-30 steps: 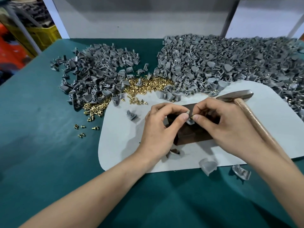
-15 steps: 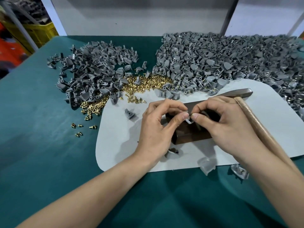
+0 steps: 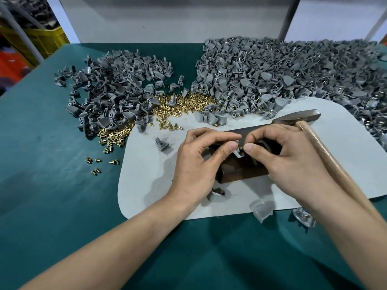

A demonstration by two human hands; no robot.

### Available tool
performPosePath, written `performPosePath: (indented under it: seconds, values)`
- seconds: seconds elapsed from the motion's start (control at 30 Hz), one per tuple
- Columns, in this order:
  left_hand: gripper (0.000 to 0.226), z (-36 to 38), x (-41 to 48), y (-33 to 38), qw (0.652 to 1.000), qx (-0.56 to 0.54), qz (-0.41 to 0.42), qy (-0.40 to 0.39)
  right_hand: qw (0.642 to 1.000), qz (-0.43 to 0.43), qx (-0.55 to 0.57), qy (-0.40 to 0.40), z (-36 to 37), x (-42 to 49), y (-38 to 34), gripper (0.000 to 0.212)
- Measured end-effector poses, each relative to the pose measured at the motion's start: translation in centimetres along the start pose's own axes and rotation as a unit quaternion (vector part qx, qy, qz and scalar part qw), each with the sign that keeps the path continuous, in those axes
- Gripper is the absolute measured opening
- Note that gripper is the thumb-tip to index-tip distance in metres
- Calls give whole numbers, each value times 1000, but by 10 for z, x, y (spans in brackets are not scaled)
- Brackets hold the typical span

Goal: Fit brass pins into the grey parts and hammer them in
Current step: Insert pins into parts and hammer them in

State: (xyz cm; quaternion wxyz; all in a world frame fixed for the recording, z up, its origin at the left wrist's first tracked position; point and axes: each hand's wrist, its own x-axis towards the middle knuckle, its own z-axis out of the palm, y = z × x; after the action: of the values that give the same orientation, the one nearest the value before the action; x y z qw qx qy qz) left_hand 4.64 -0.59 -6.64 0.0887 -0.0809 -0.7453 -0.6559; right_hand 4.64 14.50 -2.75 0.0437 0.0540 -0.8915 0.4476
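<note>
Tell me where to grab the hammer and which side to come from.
Take the hammer by its wooden handle, on the bare stretch near the middle, coming from above and the right. It lies across the white mat with its head pointing away, and the right hand, pinching a brass pin, crowds the handle's left side.

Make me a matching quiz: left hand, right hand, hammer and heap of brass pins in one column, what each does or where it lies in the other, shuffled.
1 left hand
2 right hand
3 hammer
4 heap of brass pins

A between the small heap of grey parts and the large heap of grey parts
B pinches a brass pin
C wooden handle runs past the right wrist
D pinches a grey part over the dark block

Pairs: 1-D, 2-B, 3-C, 4-A
</note>
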Motion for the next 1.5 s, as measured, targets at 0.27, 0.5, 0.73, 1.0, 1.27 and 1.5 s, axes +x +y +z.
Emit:
performPosePath:
  seconds: [0.27,0.5,0.73,1.0,1.27,1.5]
  values:
    - [16,1,0,0,1000,5,-2,2,1000,2,-13,0,1,0,-2,15]
    - [18,1,0,1,1000,9,-6,2,1000,4,-22,-3,0,0,-2,16]
    - [19,1,0,1,1000,2,-9,-1,999,7,-29,-19,-2,0,-3,15]
    - [18,1,0,1,1000,-6,-9,-3,1000,6,-24,12,2,-2,-1,16]
    - [17,2,1,1,1000,-2,-15,3,999,24,1,31,5,-4,1,13]
    - [15,1,3,-1,1000,-1,-15,3,998,39,48,20,4,-1,2,14]
